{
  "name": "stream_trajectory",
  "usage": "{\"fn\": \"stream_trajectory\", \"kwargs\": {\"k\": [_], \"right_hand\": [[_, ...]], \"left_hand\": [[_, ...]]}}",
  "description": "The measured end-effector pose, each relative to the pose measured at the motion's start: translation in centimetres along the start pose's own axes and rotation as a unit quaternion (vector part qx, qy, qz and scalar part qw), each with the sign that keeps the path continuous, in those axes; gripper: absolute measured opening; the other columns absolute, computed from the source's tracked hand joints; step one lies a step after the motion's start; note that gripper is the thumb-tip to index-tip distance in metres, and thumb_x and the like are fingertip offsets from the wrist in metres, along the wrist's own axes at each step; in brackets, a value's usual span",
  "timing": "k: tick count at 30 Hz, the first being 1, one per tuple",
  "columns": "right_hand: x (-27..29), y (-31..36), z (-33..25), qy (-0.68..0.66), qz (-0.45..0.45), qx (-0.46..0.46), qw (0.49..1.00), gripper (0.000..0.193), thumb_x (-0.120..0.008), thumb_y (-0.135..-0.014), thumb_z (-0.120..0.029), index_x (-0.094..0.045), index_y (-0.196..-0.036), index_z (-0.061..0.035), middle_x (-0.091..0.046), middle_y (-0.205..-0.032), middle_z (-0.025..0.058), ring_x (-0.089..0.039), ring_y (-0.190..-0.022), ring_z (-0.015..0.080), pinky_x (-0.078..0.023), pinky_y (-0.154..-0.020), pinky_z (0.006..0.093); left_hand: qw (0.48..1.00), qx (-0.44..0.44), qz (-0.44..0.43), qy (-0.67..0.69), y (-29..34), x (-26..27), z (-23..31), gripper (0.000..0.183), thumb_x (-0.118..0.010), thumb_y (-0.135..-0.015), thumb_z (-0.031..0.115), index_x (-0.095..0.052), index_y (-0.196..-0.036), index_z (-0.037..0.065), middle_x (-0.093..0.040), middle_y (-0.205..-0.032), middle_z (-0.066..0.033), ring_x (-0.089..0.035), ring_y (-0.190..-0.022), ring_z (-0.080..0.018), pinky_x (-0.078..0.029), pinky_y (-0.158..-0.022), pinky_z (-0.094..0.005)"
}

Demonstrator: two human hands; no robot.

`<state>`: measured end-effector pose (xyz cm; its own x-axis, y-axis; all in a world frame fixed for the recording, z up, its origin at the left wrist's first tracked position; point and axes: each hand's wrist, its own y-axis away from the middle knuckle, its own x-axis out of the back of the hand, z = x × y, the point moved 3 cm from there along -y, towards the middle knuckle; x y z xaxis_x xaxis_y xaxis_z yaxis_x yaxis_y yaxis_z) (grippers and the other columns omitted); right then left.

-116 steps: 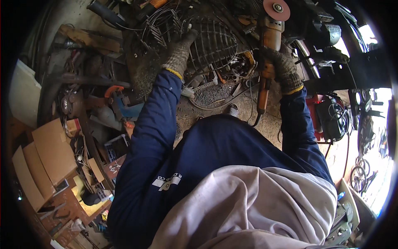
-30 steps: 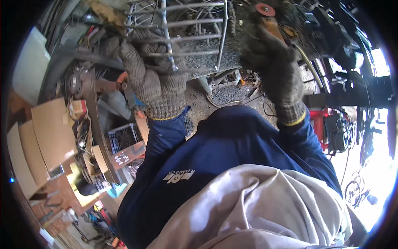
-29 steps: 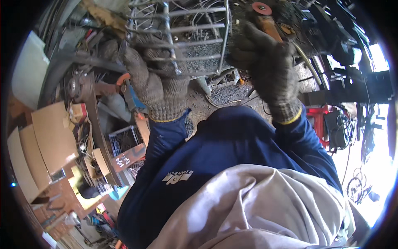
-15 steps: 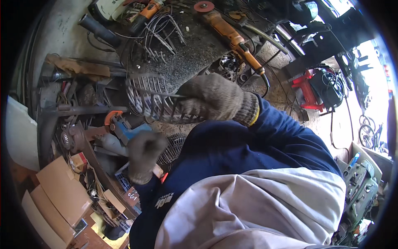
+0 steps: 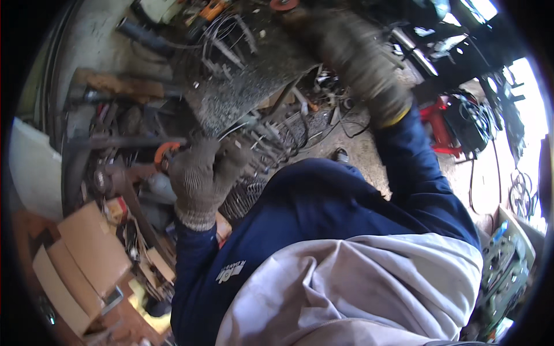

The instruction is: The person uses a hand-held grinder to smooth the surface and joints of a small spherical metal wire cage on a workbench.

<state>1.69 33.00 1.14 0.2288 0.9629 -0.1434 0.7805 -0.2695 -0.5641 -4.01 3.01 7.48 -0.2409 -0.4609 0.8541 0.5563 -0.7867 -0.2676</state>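
My left hand (image 5: 202, 176), in a grey-brown knit glove, is raised left of my lap. A gap shows between its thumb side and its fingers, and I make out nothing gripped there. Just right of it are several ribbed metal bars (image 5: 268, 141); whether they touch the glove I cannot tell. Below its thumb side lies a coiled wire piece (image 5: 242, 199). My right hand (image 5: 352, 49), gloved too, is stretched far forward over the bench and smeared by motion. It covers the place of the orange angle grinder, whose red disc (image 5: 283, 3) shows at the top edge.
The dark gritty bench top (image 5: 231, 101) carries wires and metal rods. An orange clamp (image 5: 166, 154) is beside my left hand. Open cardboard boxes (image 5: 92, 248) stand lower left, a red-and-black machine (image 5: 441, 130) at right, and a grey-green machine (image 5: 502, 265) lower right.
My right hand has left the ribbed wire basket it held and swung forward and right to the grinder. My left hand has risen toward the bench edge, its fingers now clearer.
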Motion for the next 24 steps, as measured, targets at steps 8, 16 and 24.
{"fn": "stream_trajectory", "kwargs": {"k": [8,16,24], "right_hand": [[24.0,3.8,11.0,0.641,0.013,-0.272,0.718,0.050,-0.058,-0.090,-0.044,-0.055,-0.130,-0.0138,-0.065,-0.114,0.0213,-0.063,-0.107,0.0362,-0.049,-0.088,0.0466],[23.1,3.9,10.2,0.649,-0.024,-0.306,0.697,0.054,-0.053,-0.093,-0.050,-0.056,-0.118,-0.0017,-0.068,-0.101,0.0211,-0.067,-0.092,0.0367,-0.052,-0.081,0.0437],[13.2,10.5,-3.8,0.207,0.212,-0.250,0.922,0.050,-0.062,-0.094,-0.039,-0.054,-0.117,0.0043,-0.064,-0.076,0.0087,-0.062,-0.061,0.0160,-0.050,-0.055,0.0296]], "left_hand": [[0.986,0.066,0.143,0.058,-1.1,-3.8,2.1,0.030,-0.071,-0.089,0.030,-0.069,-0.088,0.000,-0.066,-0.067,-0.0086,-0.063,-0.061,-0.0152,-0.047,-0.056,-0.0291],[0.961,0.213,0.173,0.036,0.6,-6.2,4.4,0.039,-0.071,-0.088,0.039,-0.070,-0.089,0.000,-0.068,-0.069,-0.0104,-0.064,-0.063,-0.0172,-0.048,-0.059,-0.0314],[0.968,0.184,0.165,0.039,1.5,-7.5,4.6,0.029,-0.071,-0.087,0.029,-0.072,-0.094,0.001,-0.071,-0.079,-0.0119,-0.069,-0.072,-0.0208,-0.051,-0.065,-0.0319]]}}
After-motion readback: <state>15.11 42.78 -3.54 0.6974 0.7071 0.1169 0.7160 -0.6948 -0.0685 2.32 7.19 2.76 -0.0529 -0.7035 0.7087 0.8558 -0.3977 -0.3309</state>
